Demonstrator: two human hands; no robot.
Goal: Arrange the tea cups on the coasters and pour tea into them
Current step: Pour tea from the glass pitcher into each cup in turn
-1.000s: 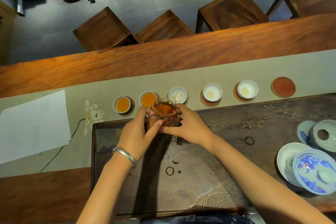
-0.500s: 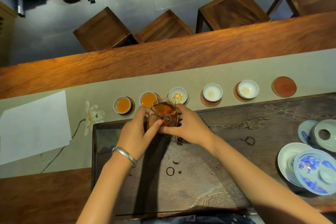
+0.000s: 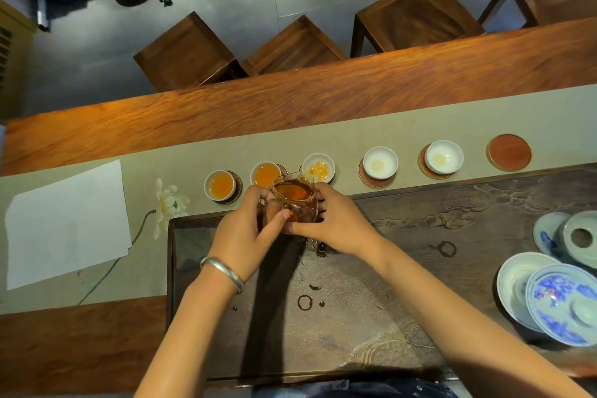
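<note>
Now both hands' fingers [image 3: 281, 215] clasp the pitcher [image 3: 294, 202].

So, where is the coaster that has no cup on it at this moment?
In the head view, the empty coaster lies at the far right end of the row, on the table runner, just right of the last white cup and behind the dark tea tray.

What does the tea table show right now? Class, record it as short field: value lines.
pitcher: glass pitcher of tea, tilted over third cup
left hand: grips pitcher
right hand: holds pitcher's other side
full cups: first cup, second cup
nearly empty: fourth cup, fifth cup
bare coaster: no cup
</note>
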